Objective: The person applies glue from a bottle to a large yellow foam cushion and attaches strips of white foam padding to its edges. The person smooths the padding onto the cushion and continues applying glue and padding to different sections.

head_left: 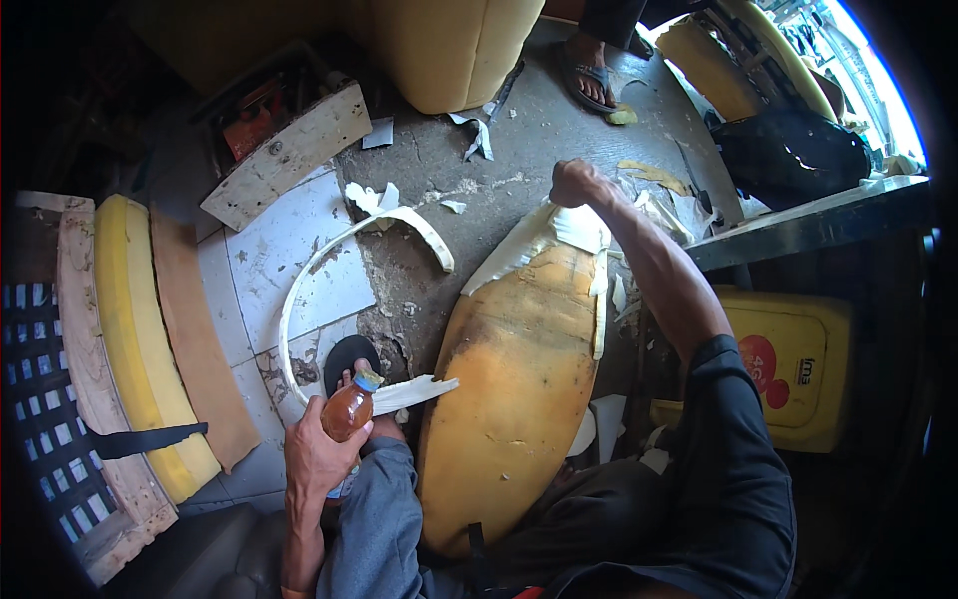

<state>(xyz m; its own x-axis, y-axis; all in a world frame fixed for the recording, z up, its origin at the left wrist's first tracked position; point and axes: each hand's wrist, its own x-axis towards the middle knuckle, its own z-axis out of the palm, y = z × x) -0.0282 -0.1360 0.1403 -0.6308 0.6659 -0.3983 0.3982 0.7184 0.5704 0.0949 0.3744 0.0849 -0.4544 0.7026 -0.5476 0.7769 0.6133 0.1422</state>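
My left hand (321,446) is wrapped round a clear plastic bottle (348,410) of amber-brown liquid, upright above my left knee. A long yellow foam seat pad (514,384), worn and stained dark in places, lies lengthwise between my legs. Cream-white foam (529,243) covers its far end, and a thin white strip runs down its right edge. My right hand (579,185) is closed in a fist just beyond that far end; whatever the fingers grip, if anything, is hidden. Left of the pad, a curved white foam strip (291,299) arcs over the floor.
A wooden board (289,155) and a big yellow padded piece (454,55) stand beyond. Boards and a yellow foam strip (140,329) lean at the left beside a black crate (50,399). Foam scraps litter the floor. Another person's sandalled foot (591,80) is at the far side; a yellow container (798,369) stands right.
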